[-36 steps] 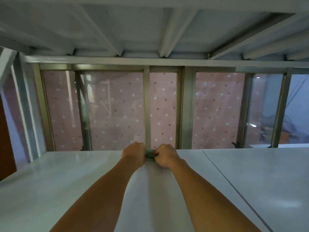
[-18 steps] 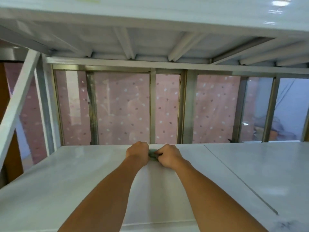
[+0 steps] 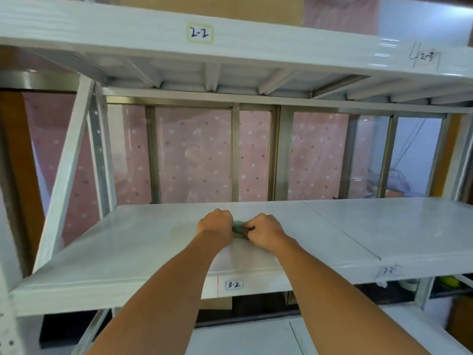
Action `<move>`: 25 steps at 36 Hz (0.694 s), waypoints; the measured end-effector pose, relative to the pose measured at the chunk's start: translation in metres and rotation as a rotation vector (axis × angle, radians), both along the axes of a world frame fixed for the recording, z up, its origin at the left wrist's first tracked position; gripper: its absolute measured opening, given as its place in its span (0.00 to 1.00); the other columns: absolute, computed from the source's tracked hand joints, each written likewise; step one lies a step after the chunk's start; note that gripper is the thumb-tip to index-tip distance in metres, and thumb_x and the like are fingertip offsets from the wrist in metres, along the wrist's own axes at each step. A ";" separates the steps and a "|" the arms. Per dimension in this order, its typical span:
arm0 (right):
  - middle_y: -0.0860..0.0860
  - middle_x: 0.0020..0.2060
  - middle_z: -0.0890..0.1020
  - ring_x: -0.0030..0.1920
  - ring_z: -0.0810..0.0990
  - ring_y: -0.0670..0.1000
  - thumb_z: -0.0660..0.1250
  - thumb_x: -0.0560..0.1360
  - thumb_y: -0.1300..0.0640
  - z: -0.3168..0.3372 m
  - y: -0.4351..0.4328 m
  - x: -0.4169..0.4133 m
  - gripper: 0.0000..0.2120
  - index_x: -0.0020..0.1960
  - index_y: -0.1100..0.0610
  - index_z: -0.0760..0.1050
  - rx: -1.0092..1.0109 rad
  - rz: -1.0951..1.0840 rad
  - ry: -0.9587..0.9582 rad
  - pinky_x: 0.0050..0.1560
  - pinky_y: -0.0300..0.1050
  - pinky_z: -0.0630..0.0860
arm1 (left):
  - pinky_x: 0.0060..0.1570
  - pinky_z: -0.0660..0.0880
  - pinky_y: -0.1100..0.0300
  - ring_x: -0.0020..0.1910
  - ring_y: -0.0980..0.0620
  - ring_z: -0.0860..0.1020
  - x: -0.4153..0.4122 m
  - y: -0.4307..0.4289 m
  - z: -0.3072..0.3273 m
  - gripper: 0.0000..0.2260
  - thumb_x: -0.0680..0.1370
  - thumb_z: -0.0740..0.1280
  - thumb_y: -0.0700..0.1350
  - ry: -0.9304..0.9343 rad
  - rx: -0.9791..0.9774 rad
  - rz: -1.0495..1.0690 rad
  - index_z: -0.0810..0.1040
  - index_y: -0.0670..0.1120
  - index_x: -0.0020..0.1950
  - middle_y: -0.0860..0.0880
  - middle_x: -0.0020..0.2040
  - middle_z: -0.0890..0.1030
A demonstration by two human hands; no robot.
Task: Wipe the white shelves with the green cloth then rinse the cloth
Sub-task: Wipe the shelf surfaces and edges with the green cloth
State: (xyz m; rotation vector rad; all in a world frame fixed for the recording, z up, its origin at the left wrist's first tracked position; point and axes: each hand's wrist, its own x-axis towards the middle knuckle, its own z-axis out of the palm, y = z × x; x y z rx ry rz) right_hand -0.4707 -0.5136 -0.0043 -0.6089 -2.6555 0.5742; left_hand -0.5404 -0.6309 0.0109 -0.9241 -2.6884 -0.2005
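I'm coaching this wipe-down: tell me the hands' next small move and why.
Probably pull the green cloth toward the front edge of the shelf: the left hand and right hand both grip it bunched, well back, with bare shelf between it and that edge.

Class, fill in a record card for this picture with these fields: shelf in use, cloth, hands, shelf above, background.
Shelf in use: white shelf, with label 3-2 on its front edge
Cloth: green cloth, bunched up on that shelf and mostly hidden
Hands: left hand grips one side of the cloth; right hand grips the other
Shelf above: upper shelf, white, with label 2-2
Background: window with a pink dotted curtain
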 end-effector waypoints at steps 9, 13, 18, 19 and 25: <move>0.52 0.53 0.84 0.50 0.79 0.53 0.65 0.79 0.56 0.000 -0.039 0.037 0.13 0.61 0.49 0.83 0.000 0.002 0.001 0.51 0.42 0.76 | 0.51 0.74 0.55 0.57 0.44 0.77 0.034 -0.041 0.001 0.10 0.79 0.63 0.42 -0.015 0.012 -0.041 0.75 0.44 0.60 0.44 0.57 0.77; 0.51 0.51 0.84 0.49 0.79 0.52 0.65 0.79 0.57 -0.002 -0.053 0.048 0.13 0.60 0.48 0.83 0.009 0.005 -0.003 0.50 0.42 0.77 | 0.46 0.74 0.57 0.49 0.46 0.77 0.049 -0.058 0.001 0.08 0.79 0.63 0.42 -0.022 0.009 -0.043 0.76 0.44 0.57 0.45 0.51 0.77; 0.51 0.49 0.84 0.47 0.79 0.52 0.65 0.78 0.57 -0.001 -0.067 0.059 0.14 0.60 0.50 0.83 0.041 0.031 -0.025 0.47 0.41 0.76 | 0.41 0.74 0.59 0.42 0.49 0.74 0.069 -0.077 0.003 0.05 0.78 0.64 0.41 -0.034 0.021 -0.022 0.76 0.44 0.53 0.48 0.43 0.74; 0.51 0.49 0.84 0.47 0.79 0.52 0.65 0.78 0.57 0.000 -0.070 0.060 0.14 0.60 0.50 0.83 0.052 0.038 -0.035 0.48 0.42 0.77 | 0.42 0.74 0.58 0.42 0.49 0.75 0.072 -0.080 0.003 0.05 0.78 0.65 0.42 -0.034 0.022 -0.015 0.76 0.44 0.53 0.48 0.43 0.74; 0.52 0.49 0.83 0.47 0.80 0.52 0.65 0.79 0.55 0.004 -0.087 0.064 0.13 0.60 0.52 0.83 0.086 0.067 -0.075 0.50 0.43 0.78 | 0.43 0.74 0.58 0.42 0.49 0.75 0.084 -0.096 0.004 0.05 0.78 0.66 0.42 -0.047 0.030 0.034 0.76 0.45 0.53 0.48 0.43 0.74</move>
